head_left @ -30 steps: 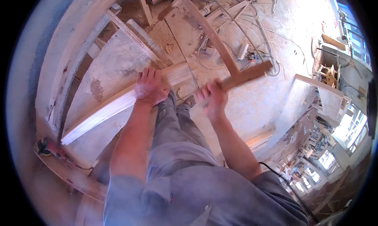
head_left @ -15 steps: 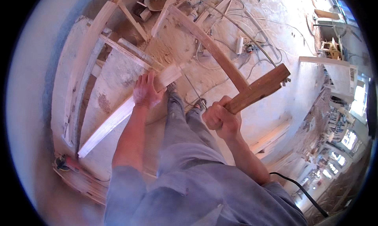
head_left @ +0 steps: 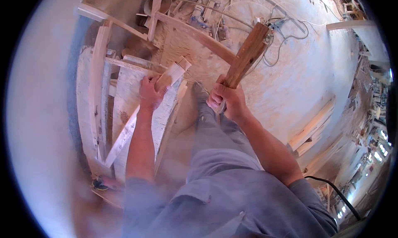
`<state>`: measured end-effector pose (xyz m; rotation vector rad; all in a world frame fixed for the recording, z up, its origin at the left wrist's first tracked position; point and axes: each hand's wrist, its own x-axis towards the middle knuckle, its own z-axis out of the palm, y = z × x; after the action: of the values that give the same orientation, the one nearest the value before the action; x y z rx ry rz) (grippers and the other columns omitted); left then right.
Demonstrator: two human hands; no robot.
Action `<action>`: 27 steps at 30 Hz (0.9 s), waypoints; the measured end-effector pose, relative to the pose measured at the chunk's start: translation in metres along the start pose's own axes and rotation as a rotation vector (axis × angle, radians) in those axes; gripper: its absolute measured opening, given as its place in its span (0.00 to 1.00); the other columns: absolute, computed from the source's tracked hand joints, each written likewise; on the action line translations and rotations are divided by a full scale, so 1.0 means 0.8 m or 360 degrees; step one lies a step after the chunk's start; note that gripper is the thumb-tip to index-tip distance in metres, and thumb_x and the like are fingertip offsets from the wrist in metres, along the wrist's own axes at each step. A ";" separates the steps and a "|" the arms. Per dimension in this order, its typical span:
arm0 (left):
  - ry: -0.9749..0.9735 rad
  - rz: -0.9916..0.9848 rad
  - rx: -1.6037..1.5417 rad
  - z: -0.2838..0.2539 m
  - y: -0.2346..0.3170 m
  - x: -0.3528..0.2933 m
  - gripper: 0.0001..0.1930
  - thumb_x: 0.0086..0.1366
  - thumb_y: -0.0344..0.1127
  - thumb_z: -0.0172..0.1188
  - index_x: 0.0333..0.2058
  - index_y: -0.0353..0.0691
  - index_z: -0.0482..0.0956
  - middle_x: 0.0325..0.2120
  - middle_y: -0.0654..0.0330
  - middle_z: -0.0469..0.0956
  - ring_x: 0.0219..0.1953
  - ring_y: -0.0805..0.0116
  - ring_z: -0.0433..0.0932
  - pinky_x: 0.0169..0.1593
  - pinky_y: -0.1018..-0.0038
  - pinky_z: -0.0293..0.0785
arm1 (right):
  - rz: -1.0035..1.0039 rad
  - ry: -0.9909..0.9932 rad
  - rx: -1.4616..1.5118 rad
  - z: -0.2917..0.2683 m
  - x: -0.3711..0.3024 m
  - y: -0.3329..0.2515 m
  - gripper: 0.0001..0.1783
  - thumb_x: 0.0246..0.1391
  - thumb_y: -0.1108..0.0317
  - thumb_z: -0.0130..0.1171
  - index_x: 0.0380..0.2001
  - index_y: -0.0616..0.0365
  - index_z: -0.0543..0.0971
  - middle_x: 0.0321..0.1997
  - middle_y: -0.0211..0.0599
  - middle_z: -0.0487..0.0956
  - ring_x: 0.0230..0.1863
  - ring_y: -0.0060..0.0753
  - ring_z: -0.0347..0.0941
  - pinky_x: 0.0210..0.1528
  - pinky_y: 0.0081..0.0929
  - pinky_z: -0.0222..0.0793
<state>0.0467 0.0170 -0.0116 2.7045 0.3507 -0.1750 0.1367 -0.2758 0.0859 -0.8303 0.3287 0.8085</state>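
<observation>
Wooden batten and block held over a dusty floor

Wooden block [head_left: 247, 55], brown and stick-like, sits in the right hand [head_left: 227, 100], whose grip is wrapped tight around its lower end; the block rises from the fist toward one o'clock, its free end up in the air. The left hand [head_left: 150, 93] lies at nine o'clock from the right one, well apart, its grip pressed around a pale wooden batten [head_left: 141, 117]. That batten runs aslant from about one o'clock, where its squared end juts just beyond the fingers, down to seven o'clock. Under the batten lies a white-painted wooden frame [head_left: 96, 97] with bare slats. Between the two forearms stand the person's grey trouser legs [head_left: 215, 155]. Beyond the hands, toward twelve o'clock, a long curved strip of wood [head_left: 195, 35] crosses the sawdust-covered floor [head_left: 298, 80], with cables [head_left: 286, 35] near it. At four o'clock, planks [head_left: 313, 128] lie stacked on the floor.
</observation>
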 end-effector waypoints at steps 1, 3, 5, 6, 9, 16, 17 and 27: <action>-0.0062 -0.0011 -0.0026 -0.007 0.007 0.003 0.36 0.52 0.56 0.72 0.52 0.35 0.77 0.46 0.48 0.72 0.51 0.46 0.72 0.56 0.58 0.70 | 0.0006 -0.0002 -0.0015 -0.001 0.002 -0.001 0.13 0.59 0.70 0.61 0.27 0.53 0.66 0.18 0.30 0.65 0.20 0.27 0.63 0.27 0.33 0.64; -0.0181 -0.0044 -0.0080 -0.016 0.029 0.006 0.35 0.50 0.57 0.73 0.49 0.36 0.77 0.46 0.48 0.72 0.51 0.46 0.72 0.55 0.57 0.70 | 0.0001 -0.0013 -0.0009 -0.003 0.003 0.000 0.13 0.58 0.70 0.62 0.27 0.54 0.66 0.18 0.30 0.65 0.19 0.27 0.63 0.26 0.32 0.64; -0.0131 -0.0071 0.0035 -0.004 0.027 0.004 0.34 0.49 0.57 0.74 0.46 0.36 0.77 0.44 0.48 0.73 0.50 0.46 0.72 0.54 0.55 0.71 | -0.0021 -0.0030 0.0029 -0.002 0.003 0.002 0.13 0.58 0.70 0.62 0.27 0.54 0.66 0.18 0.30 0.65 0.19 0.27 0.62 0.25 0.32 0.63; -0.0102 -0.0083 0.0086 0.001 0.029 0.004 0.33 0.48 0.57 0.74 0.44 0.36 0.77 0.43 0.48 0.74 0.50 0.46 0.72 0.54 0.55 0.71 | -0.0023 -0.0002 0.0036 0.000 0.002 0.003 0.13 0.58 0.70 0.62 0.27 0.54 0.66 0.18 0.30 0.65 0.19 0.26 0.62 0.25 0.32 0.63; 0.0046 -0.0088 0.0149 0.009 0.035 0.001 0.31 0.48 0.55 0.74 0.42 0.36 0.78 0.39 0.49 0.75 0.47 0.47 0.74 0.50 0.54 0.73 | -0.0011 0.0067 0.0040 0.006 -0.003 0.004 0.14 0.58 0.70 0.62 0.26 0.54 0.66 0.18 0.30 0.65 0.19 0.26 0.62 0.25 0.32 0.63; 0.0139 -0.0004 0.0294 0.022 0.038 -0.002 0.28 0.46 0.55 0.74 0.35 0.38 0.77 0.35 0.52 0.75 0.42 0.48 0.76 0.44 0.54 0.76 | 0.0027 0.0151 0.0233 0.001 -0.015 0.015 0.12 0.56 0.73 0.65 0.28 0.57 0.69 0.19 0.29 0.68 0.19 0.25 0.66 0.22 0.29 0.64; 0.0176 0.0026 0.0287 0.023 0.037 0.001 0.28 0.45 0.55 0.74 0.34 0.38 0.77 0.35 0.52 0.75 0.41 0.49 0.75 0.44 0.55 0.76 | 0.0022 0.0121 0.0285 0.000 -0.015 0.019 0.11 0.55 0.74 0.66 0.29 0.58 0.71 0.20 0.29 0.69 0.19 0.25 0.68 0.21 0.28 0.64; 0.0228 -0.0008 0.0504 0.025 0.052 -0.003 0.24 0.39 0.47 0.72 0.32 0.41 0.74 0.35 0.54 0.73 0.40 0.52 0.74 0.41 0.58 0.76 | 0.0073 0.0082 -0.0157 0.011 -0.135 -0.039 0.14 0.59 0.71 0.58 0.24 0.54 0.65 0.15 0.29 0.64 0.16 0.24 0.60 0.19 0.27 0.53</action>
<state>0.0542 -0.0290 -0.0139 3.0388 0.4006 -0.0402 0.0880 -0.3362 0.1673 -0.9399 0.3564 0.8522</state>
